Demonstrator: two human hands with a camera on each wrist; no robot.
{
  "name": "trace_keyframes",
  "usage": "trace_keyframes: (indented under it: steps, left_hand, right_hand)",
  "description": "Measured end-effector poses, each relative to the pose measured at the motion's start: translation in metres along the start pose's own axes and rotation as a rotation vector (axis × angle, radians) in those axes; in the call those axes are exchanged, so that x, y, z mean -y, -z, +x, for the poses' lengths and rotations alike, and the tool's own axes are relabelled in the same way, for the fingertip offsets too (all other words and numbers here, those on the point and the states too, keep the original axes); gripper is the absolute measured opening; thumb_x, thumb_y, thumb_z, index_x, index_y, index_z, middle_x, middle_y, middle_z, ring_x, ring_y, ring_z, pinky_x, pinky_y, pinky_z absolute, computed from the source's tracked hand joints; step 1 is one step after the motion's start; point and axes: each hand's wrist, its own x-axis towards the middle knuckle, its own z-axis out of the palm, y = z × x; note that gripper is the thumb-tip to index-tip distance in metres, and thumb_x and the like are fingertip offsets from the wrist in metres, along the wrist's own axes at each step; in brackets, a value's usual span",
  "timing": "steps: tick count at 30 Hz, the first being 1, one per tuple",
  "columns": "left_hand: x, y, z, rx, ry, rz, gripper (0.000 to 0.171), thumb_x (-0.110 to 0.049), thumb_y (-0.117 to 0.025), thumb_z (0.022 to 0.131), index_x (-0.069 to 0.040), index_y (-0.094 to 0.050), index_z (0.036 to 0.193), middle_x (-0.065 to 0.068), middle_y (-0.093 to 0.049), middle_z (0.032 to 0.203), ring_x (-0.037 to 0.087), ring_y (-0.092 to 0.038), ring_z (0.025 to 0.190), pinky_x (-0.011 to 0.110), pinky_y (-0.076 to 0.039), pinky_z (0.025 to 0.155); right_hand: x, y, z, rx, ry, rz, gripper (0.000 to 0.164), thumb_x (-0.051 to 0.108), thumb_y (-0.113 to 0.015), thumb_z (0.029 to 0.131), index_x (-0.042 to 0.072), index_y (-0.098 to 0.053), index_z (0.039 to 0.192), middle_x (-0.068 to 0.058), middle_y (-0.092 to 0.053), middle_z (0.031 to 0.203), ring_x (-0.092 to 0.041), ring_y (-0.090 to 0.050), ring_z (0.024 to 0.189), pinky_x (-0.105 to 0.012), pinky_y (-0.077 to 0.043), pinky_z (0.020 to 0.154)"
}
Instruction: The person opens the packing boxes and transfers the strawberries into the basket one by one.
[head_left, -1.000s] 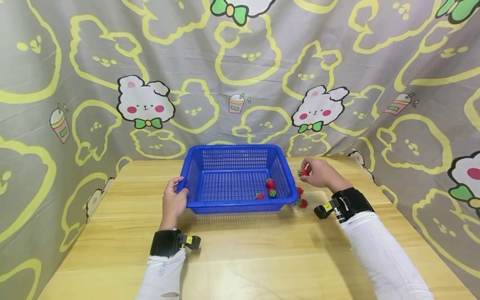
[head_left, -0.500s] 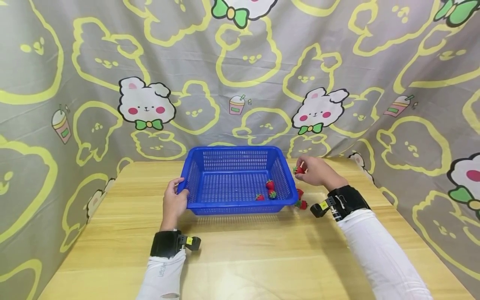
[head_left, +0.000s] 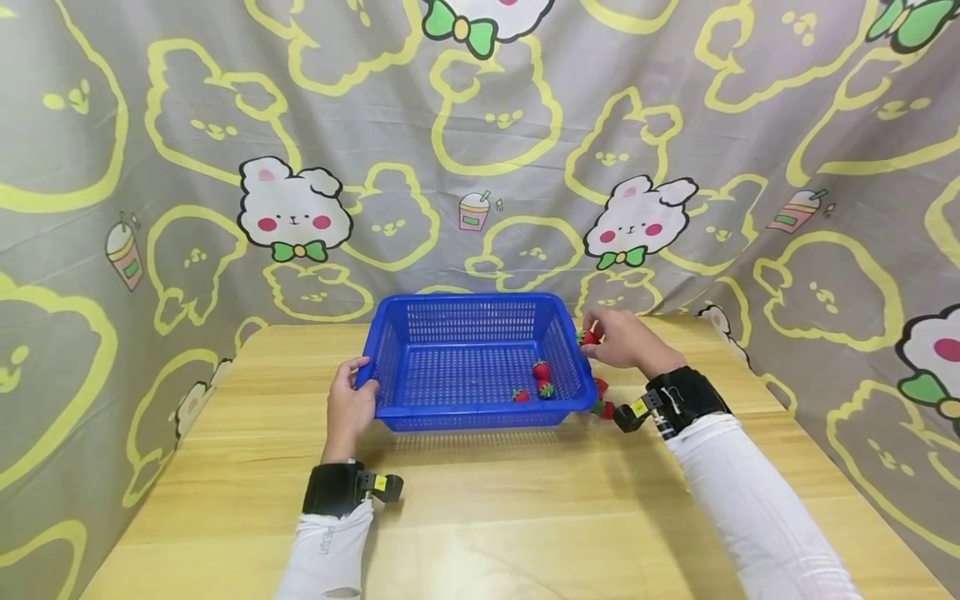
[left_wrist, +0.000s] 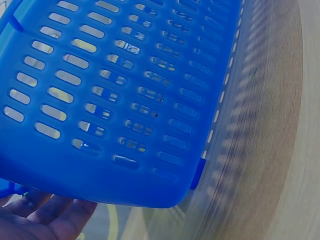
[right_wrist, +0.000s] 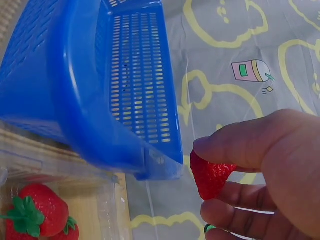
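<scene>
My left hand (head_left: pixel 351 408) grips the left rim of a blue plastic basket (head_left: pixel 465 408), thumb over the inner side. In the left wrist view its fingers (left_wrist: pixel 60 215) curl at the basket's edge. At the opposite end, my right hand (head_left: pixel 628 343) pinches a red strawberry (head_left: pixel 590 337) right by the rim. The right wrist view shows that strawberry (right_wrist: pixel 212 175) between thumb and fingers, just off the basket's corner. Inside the basket, several strawberries (head_left: pixel 541 369) lie toward the right front.
Beside the basket's right wall, a clear plastic container (right_wrist: pixel 106 200) holds more strawberries (right_wrist: pixel 47 210). The basket stands on a wooden table (head_left: pixel 480 500). A grey patterned curtain (head_left: pixel 420 125) encloses the back and sides.
My right hand has moved left with the strawberry, from over the table to the basket's right rim. The left hand keeps its hold on the basket.
</scene>
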Motion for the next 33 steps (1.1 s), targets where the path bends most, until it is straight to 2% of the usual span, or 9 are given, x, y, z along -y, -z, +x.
trace_keyframes:
  steps: [12,23,33]
  left_hand:
    - [-0.001,-0.001,-0.001,0.006,-0.009,0.002,0.043,-0.006,-0.046,0.087,-0.011,-0.043,0.129,0.018,-0.051,0.123,0.032,-0.051,0.105,0.047,-0.043,0.087]
    - [0.000,0.000,-0.002,0.004,-0.013,0.000,0.043,-0.006,-0.045,0.087,-0.011,-0.042,0.130,0.019,-0.050,0.124,0.032,-0.050,0.106,0.048,-0.042,0.088]
    - [0.000,0.000,-0.001,0.002,-0.016,0.002,0.043,-0.006,-0.046,0.087,-0.011,-0.043,0.129,0.018,-0.051,0.123,0.032,-0.050,0.106,0.048,-0.042,0.089]
  right_hand:
    - [0.008,-0.004,0.006,-0.008,0.015,0.006,0.025,0.016,-0.071,0.075,0.007,-0.053,0.091,-0.010,-0.059,0.083,-0.023,-0.055,0.071,-0.034,-0.047,0.061]
    - [0.017,-0.010,0.013,0.011,0.037,0.013,0.024,0.015,-0.072,0.076,0.008,-0.052,0.087,-0.008,-0.057,0.080,-0.021,-0.053,0.069,-0.030,-0.046,0.057]
    - [0.027,-0.021,0.024,0.081,0.001,0.010,0.025,0.017,-0.070,0.079,0.008,-0.052,0.094,-0.008,-0.057,0.079,-0.022,-0.054,0.070,-0.030,-0.048,0.059]
